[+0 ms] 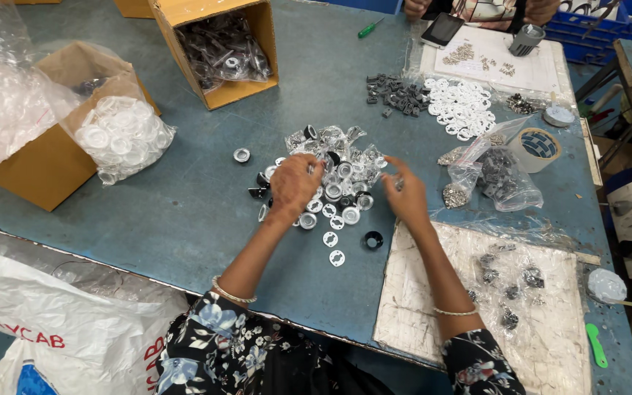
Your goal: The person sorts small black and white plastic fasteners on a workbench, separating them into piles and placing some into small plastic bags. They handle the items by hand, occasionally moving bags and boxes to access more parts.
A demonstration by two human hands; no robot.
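My left hand point(295, 184) rests over a pile of small round metal and black parts in clear wrappers point(339, 170) in the middle of the blue table point(184, 212); its fingers curl around something small I cannot make out. My right hand point(406, 196) is just right of the pile, fingers pinched on a small silvery part. White ring-shaped discs point(333, 238) and a black ring point(373, 239) lie in front of the pile. A single metal cup point(241, 154) sits to the left.
Cardboard boxes point(217, 44) point(53, 157) with bagged parts stand at the back left. White rings point(461, 106), black pieces point(395, 93), a clear bag of parts point(495, 175) and a tape roll point(538, 146) lie right. A worn white board point(433, 292) is near right. Another person's hands point(418, 7) are at the far edge.
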